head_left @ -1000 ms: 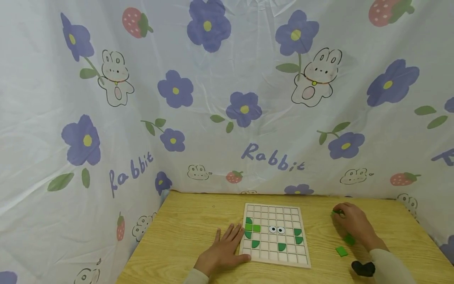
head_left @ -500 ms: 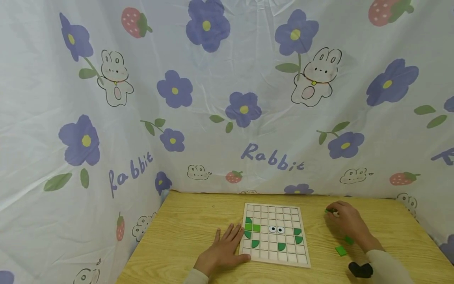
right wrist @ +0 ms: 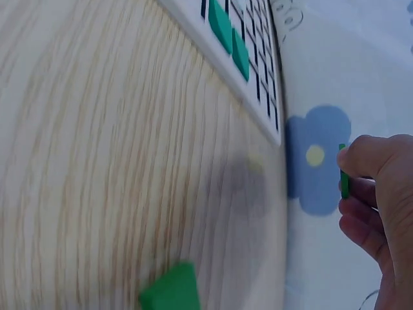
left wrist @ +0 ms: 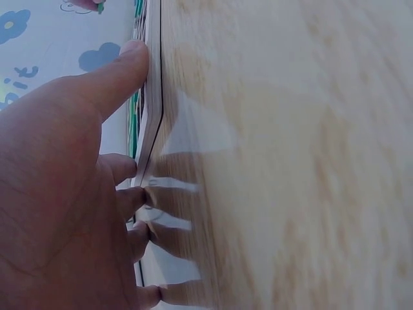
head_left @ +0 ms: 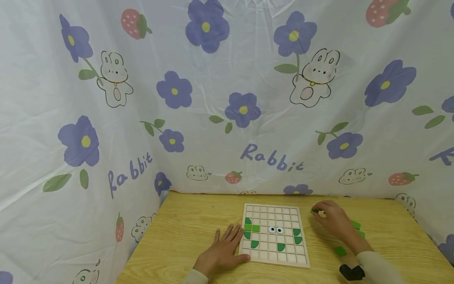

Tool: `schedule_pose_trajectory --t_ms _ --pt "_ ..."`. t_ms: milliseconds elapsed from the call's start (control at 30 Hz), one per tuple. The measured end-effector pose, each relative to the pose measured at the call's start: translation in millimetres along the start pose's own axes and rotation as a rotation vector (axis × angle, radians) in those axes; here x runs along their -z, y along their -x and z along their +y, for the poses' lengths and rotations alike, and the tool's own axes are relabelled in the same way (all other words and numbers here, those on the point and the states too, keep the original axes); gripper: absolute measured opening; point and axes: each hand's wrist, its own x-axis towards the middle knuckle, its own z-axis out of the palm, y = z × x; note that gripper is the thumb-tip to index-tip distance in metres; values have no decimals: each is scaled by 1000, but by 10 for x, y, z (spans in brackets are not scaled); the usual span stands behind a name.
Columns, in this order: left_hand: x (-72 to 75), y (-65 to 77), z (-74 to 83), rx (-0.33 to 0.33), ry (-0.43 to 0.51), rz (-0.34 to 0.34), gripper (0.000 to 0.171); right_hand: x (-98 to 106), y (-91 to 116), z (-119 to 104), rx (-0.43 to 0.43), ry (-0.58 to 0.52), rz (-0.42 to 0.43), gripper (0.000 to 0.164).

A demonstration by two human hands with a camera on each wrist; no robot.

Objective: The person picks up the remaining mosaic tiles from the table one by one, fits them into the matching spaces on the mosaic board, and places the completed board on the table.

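pinching a thin green piece (head_left: 313,211) between thumb and finger, the right hand (head_left: 335,221) is raised above the table (head_left: 184,228), to the right of the board (head_left: 269,255) and apart from it. the left hand (head_left: 223,248) lies with fingers straight and spread, fingertips against the board's left edge, thumb at its near left corner; it grips nothing.

board: pale, rectangular, flat, ruled by ridges into square cells inside a plain rim. seated in it are six dark green quarter-round pieces (head_left: 281,247), two lighter green square pieces (head_left: 255,228) side by side at the left, and two round eye pieces (head_left: 280,230), white with black pupils, near the middle. table: yellowish, with long wood grain. backdrop: a creased white cloth (head_left: 227,71) printed with purple flowers, rabbits, strawberries and lettering.

obscured points: the pinched piece shows nearly edge-on in the right wrist view – square or quarter-round cannot be determined. loose green pieces (head_left: 340,251) lie near the right forearm, which partly covers two of them. a notched black object (head_left: 352,272) beside the right sleeve (head_left: 379,268) cannot be identified. both sleeves run out of the head view at the bottom. the left wrist view reduces the board's contents to green slivers; in the right wrist view one loose piece is blurred and cut off below.
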Motion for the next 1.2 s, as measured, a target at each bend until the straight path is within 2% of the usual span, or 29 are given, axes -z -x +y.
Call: schedule_pose_trajectory --t_ms 300,633,967,1200 --pt "3 3 -2 -5 0 5 95 -64 -118 -233 95 -47 39 24" --pt "-1 2 -9 -12 2 1 95 -137 -201 -454 79 -91 -30 21" --pt "10 4 -13 -10 -2 7 95 -254 -307 -661 194 -126 47 23" --pt "13 2 -6 -12 3 3 95 -380 -348 -812 220 -161 22 23"
